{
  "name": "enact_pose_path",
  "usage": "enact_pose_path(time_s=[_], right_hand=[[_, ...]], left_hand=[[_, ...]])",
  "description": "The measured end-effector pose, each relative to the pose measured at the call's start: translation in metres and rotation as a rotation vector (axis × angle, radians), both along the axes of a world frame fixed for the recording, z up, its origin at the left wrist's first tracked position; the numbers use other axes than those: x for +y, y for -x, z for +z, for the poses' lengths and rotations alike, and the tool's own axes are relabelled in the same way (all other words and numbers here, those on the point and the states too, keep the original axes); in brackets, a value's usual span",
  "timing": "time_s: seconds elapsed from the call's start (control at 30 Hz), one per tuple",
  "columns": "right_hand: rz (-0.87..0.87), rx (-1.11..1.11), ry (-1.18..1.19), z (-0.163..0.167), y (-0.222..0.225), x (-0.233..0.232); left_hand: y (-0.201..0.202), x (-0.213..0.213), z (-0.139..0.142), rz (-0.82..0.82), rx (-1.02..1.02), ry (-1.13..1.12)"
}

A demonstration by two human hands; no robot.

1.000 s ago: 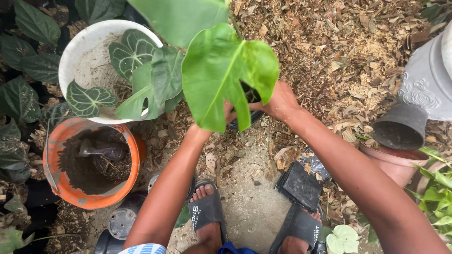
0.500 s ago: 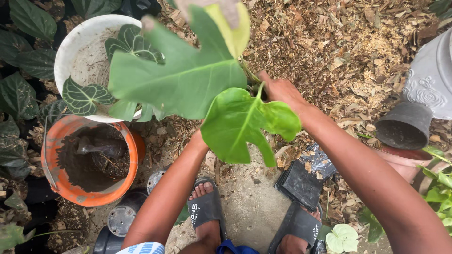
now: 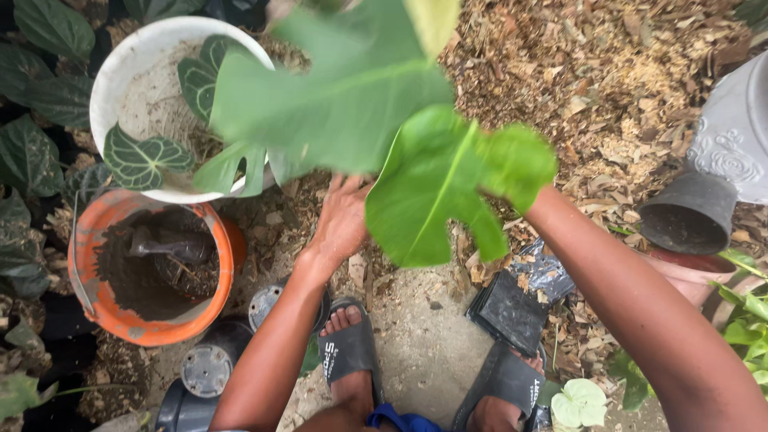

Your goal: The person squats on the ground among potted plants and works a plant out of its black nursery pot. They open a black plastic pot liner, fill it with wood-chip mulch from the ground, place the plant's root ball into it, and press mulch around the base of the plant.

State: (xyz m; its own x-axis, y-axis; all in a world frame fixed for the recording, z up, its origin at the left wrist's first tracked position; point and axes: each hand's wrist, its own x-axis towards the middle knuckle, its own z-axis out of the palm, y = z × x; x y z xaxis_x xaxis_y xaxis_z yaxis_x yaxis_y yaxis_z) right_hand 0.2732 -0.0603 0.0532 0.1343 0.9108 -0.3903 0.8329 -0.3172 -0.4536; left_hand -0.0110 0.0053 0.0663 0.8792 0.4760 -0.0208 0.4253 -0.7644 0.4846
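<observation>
A plant with big lobed green leaves [image 3: 436, 188] is up close to the camera, blurred, and covers the middle of the view. My left hand [image 3: 340, 220] reaches forward under the leaves with its back showing; its fingertips disappear beneath a leaf, so what it touches is hidden. My right forearm [image 3: 616, 280] comes in from the lower right, and that hand is wholly hidden behind the leaves. The plant's stem and base are not visible.
A white pot [image 3: 120, 72] with dark veined leaves stands at the upper left. Below it is an orange bucket [image 3: 88, 280] of soil with a trowel [image 3: 164, 244] in it. A grey pot [image 3: 688, 216] lies at right, black bags [image 3: 512, 304] by my sandalled feet, and small dark pots [image 3: 208, 364].
The plant has risen toward the camera and its leaves have swung, now hiding my right hand. My left hand has come out from under the leaves into view.
</observation>
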Motion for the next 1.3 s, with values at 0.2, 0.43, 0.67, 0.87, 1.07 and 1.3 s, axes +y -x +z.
enact_pose_path(time_s=[0.2,0.43,0.67,0.87,1.07,1.3], right_hand=[[0.090,-0.087,0.007,-0.002,-0.010,0.006],[0.081,-0.096,0.044,0.021,0.013,0.009],[0.136,-0.112,-0.090,0.042,0.036,-0.002],[0.080,-0.034,-0.196,0.051,0.039,-0.011],[0.296,0.024,-0.565,0.037,0.010,-0.032],[-0.303,0.145,0.026,0.003,-0.032,-0.035]], left_hand=[[0.018,0.009,-0.021,-0.048,0.009,-0.241],[0.006,0.012,-0.013,0.197,-0.085,0.370],[0.018,-0.008,-0.018,0.231,-0.151,0.604],[-0.034,-0.010,-0.050,0.262,-0.288,0.345],[-0.062,-0.006,-0.051,0.392,-0.244,0.117],[-0.066,-0.001,-0.034,0.323,-0.226,0.199]])
